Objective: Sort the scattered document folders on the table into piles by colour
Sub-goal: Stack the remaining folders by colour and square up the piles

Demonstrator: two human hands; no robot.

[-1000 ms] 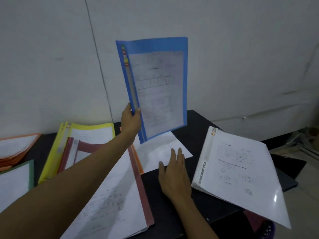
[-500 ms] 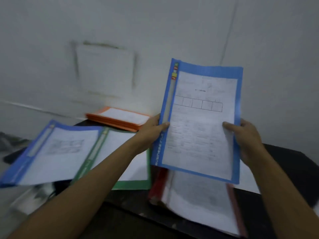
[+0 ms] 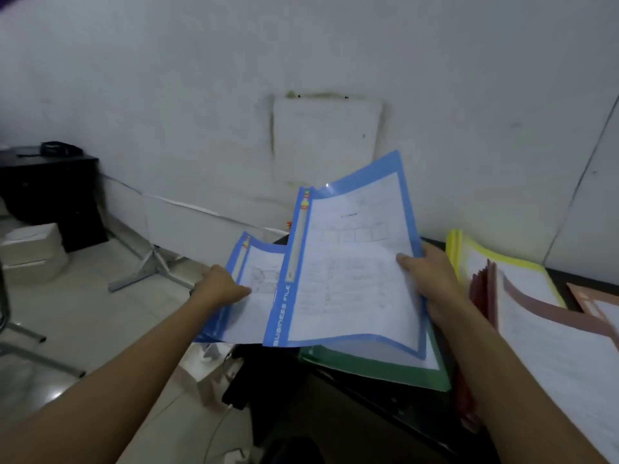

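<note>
While the right hand (image 3: pixel 432 283) pinches one blue folder (image 3: pixel 348 272), the left hand (image 3: pixel 219 286) pinches the second blue folder (image 3: pixel 251 286), likely to stack them.

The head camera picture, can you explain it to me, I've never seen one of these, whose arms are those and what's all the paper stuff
There is no machine here. A person wears a wide-angle camera on their head, looking forward and down, so the two bare arms reaching in from below are their own.

The right hand grips the right edge of a blue folder marked "Business File", holding it up tilted, with printed sheets inside. The left hand rests on a second blue folder, which lies partly under the first, at the table's left end.

Beneath them a green folder lies on the dark table. To the right are a yellow folder and reddish-brown folders with white pages on top. Behind is a plain wall; to the left, a tiled floor.
</note>
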